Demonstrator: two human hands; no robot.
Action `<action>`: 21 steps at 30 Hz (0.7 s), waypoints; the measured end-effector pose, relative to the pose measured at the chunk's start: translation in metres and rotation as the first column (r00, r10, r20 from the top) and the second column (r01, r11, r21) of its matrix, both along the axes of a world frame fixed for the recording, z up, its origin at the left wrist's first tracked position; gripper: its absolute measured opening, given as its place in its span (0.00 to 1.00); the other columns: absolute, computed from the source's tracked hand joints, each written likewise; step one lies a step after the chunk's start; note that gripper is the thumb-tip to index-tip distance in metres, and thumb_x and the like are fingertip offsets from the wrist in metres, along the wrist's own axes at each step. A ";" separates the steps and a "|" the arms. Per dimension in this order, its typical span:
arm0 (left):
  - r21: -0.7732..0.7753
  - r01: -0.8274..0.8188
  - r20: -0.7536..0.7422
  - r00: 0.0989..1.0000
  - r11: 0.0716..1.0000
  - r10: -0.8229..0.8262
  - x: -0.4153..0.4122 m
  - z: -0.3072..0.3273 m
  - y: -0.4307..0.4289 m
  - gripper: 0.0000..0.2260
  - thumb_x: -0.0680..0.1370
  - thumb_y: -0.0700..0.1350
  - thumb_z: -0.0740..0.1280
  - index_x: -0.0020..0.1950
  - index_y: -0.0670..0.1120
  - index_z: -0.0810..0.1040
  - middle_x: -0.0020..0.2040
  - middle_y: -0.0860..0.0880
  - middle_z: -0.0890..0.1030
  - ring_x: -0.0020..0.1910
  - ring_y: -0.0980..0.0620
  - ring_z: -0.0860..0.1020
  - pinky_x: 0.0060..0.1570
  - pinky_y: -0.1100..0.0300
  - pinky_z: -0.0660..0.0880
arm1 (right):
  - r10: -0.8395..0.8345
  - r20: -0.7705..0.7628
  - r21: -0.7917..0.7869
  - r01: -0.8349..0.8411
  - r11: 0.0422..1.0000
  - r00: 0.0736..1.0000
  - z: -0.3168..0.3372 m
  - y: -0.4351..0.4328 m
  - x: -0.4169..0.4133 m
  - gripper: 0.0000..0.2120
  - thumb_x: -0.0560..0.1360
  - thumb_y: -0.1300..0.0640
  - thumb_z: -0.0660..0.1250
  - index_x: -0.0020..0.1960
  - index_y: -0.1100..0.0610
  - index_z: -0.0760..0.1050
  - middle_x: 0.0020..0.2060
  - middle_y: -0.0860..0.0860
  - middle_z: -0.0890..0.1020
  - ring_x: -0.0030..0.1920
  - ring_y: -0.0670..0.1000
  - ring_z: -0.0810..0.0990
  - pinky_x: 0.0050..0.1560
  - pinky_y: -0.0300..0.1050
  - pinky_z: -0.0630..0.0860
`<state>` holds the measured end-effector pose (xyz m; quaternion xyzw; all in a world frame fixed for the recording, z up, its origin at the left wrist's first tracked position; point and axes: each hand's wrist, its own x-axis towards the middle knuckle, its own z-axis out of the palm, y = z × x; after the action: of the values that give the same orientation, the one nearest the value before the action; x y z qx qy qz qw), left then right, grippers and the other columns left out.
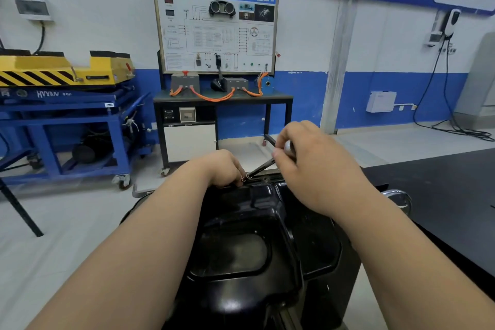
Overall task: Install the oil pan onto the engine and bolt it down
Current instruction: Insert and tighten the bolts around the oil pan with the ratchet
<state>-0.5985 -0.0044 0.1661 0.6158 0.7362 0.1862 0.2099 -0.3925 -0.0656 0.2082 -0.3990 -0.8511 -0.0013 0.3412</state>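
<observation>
A glossy black oil pan point(249, 233) lies on top of the engine right below me, its far flange point(263, 178) running across the view. My right hand point(308, 166) grips a slim socket driver point(261, 167) that slants down and left to the flange. My left hand point(223, 169) rests at the flange beside the tool's tip, fingers pinched around it; a bolt there is too small to make out. The engine under the pan is mostly hidden.
A black worktable point(439, 195) stands to my right. Ahead is a training bench with a wiring board point(217, 27) and orange cables. A blue wheeled stand with a yellow lift point(61, 72) sits at the left. Grey floor lies between.
</observation>
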 end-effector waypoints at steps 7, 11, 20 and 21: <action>0.160 -0.050 0.041 0.998 0.986 0.044 0.003 0.005 -0.011 0.12 0.79 0.41 0.59 0.42 0.50 0.79 0.39 0.53 0.78 0.38 0.54 0.74 0.39 0.61 0.69 | 0.202 0.157 -0.046 -0.197 0.979 0.967 0.011 -0.013 -0.001 0.08 0.77 0.53 0.60 0.55 0.45 0.68 0.47 0.40 0.72 0.41 0.44 0.72 0.47 0.48 0.76; 0.360 -0.138 0.180 0.981 0.923 0.076 -0.001 0.015 -0.032 0.12 0.77 0.55 0.63 0.43 0.48 0.79 0.32 0.55 0.76 0.29 0.58 0.73 0.30 0.63 0.67 | 0.181 0.196 -0.038 -0.177 0.983 0.964 0.006 -0.016 -0.003 0.08 0.77 0.54 0.60 0.55 0.45 0.67 0.45 0.41 0.71 0.39 0.44 0.72 0.45 0.49 0.76; 0.604 0.112 -0.016 0.992 0.789 -0.129 0.019 0.027 -0.034 0.08 0.72 0.49 0.66 0.34 0.59 0.73 0.30 0.55 0.73 0.28 0.58 0.69 0.29 0.64 0.65 | -0.043 0.185 0.272 -0.009 0.962 0.982 -0.003 -0.010 -0.015 0.09 0.79 0.48 0.58 0.53 0.51 0.71 0.45 0.48 0.77 0.40 0.52 0.77 0.38 0.48 0.75; 0.604 0.088 -0.012 0.995 0.792 -0.101 0.018 0.027 -0.030 0.08 0.72 0.49 0.66 0.34 0.59 0.73 0.32 0.55 0.75 0.30 0.59 0.71 0.29 0.64 0.64 | -0.048 0.189 0.278 -0.007 0.961 0.981 -0.004 -0.010 -0.015 0.09 0.79 0.47 0.58 0.52 0.51 0.71 0.45 0.48 0.76 0.39 0.52 0.77 0.38 0.49 0.76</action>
<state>-0.5809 -0.0342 0.1931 0.6845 0.6048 0.4066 0.0196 -0.4076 -0.0761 0.2039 -0.3542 -0.8674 -0.1629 0.3092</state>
